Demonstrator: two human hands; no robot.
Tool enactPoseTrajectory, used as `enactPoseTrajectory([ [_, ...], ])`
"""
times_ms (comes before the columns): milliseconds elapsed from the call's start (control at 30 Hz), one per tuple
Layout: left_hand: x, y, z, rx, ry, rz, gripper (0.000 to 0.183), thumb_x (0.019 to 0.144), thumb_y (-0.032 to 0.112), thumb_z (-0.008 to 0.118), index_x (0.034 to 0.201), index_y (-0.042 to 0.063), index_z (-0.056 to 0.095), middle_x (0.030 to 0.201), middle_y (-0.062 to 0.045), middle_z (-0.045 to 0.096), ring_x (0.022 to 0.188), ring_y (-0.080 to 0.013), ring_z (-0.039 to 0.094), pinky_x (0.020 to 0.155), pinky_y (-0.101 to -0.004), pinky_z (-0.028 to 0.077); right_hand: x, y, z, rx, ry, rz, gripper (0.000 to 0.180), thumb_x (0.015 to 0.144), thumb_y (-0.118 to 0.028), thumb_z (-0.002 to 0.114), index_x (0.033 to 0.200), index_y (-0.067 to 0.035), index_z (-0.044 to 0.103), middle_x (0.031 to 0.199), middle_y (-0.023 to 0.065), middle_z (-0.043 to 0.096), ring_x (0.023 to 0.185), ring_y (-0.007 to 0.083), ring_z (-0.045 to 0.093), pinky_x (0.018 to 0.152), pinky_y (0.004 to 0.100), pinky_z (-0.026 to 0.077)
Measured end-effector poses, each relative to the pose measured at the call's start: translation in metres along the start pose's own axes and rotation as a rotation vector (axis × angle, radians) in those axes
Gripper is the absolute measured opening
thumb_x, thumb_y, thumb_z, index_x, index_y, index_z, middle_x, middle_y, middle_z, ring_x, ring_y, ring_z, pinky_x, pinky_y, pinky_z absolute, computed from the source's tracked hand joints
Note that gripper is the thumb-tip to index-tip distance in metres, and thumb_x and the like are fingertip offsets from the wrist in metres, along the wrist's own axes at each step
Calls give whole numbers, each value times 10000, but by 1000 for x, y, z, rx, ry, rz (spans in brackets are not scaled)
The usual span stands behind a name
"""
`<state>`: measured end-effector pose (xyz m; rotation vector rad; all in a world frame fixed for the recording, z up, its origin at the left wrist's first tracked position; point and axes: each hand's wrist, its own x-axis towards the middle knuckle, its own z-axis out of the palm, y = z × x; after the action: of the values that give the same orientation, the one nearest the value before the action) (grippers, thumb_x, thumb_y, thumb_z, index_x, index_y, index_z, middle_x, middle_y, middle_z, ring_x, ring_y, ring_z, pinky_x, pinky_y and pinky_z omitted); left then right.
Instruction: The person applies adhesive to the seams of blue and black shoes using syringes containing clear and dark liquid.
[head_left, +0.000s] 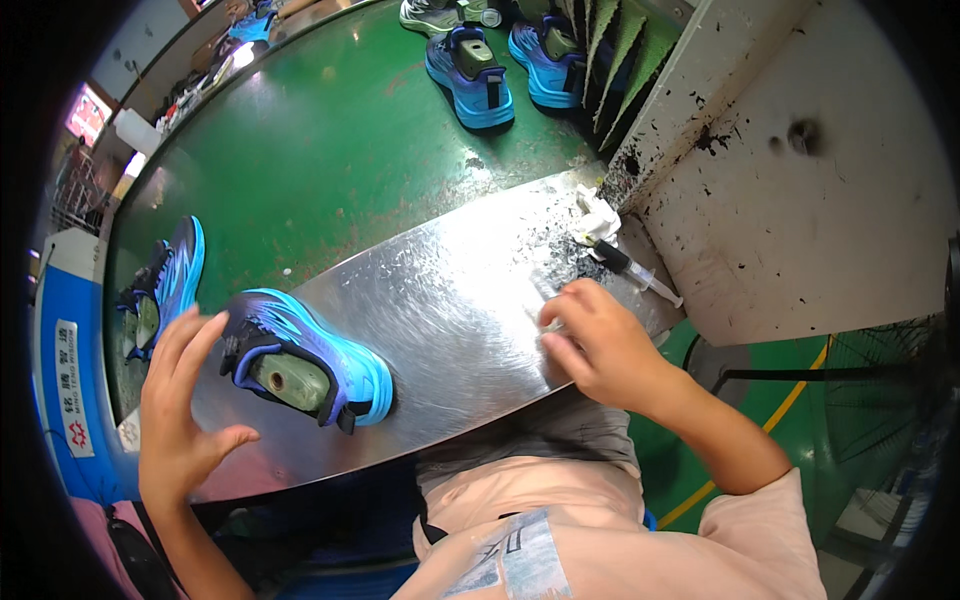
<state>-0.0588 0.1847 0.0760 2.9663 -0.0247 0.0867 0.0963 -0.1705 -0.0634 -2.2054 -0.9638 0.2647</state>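
Note:
My left hand (184, 405) is open, thumb and fingers spread, at the toe side of a blue and purple sneaker (330, 352). That sneaker rests on a metal sheet (435, 390) with a green shoe last (292, 381) inside it. Over the sheet at the right, my right hand (592, 341) has its fingers curled around something thin and pale, too blurred to name. Beyond this hand a syringe (637, 271) with dark contents lies beside a crumpled white cloth or tissue (596, 217). More blue sneakers (176, 274) stand at the far left.
Blue sneakers (472, 79) and a grey-white one (442, 16) stand on the green belt (322, 150) at the top, near hanging green flaps (637, 67). A stained pale machine panel (810, 225) borders the right side. Below it, a fan (870, 405) stands by the green floor.

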Motion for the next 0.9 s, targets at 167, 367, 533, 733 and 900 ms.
enactPoseTrajectory([
  [167,54,-13,42,-240,-160,187,800,375,82,876,1134,65,624,1238,-158,588,1280,-380,458,1050,-437,403,-45,-7,-25,951,-279,579,412,915,-134,580,1301,-65,452,1117,94,578,795,128,624,681,292,526],
  [367,50,25,83,-290,165,354,542,485,96,826,991,21,648,985,-157,666,911,-333,655,814,-389,527,-46,-24,-39,880,-278,343,887,635,-117,875,1369,-59,381,1254,66,460,1199,211,480,921,369,499],
  [533,2,79,103,-205,359,384,231,749,41,619,968,-16,663,1001,-180,650,944,-343,648,859,-451,537,-32,-18,-29,369,-333,245,779,664,-219,858,1310,-115,434,1225,75,408,788,122,459,664,250,434],
  [733,-29,86,122,-293,443,324,161,823,94,623,962,20,658,1041,-168,651,949,-310,658,860,-434,548,-34,-24,-20,658,-308,378,857,626,-220,863,1334,-98,395,1038,52,556,915,112,544,744,222,451],
  [900,-36,88,141,-329,569,293,128,803,54,634,924,37,667,961,-111,683,929,-256,665,841,-373,551,10,-79,-41,1200,-258,290,997,642,-609,811,1298,-61,299,844,106,503,676,124,485,475,198,403],
])
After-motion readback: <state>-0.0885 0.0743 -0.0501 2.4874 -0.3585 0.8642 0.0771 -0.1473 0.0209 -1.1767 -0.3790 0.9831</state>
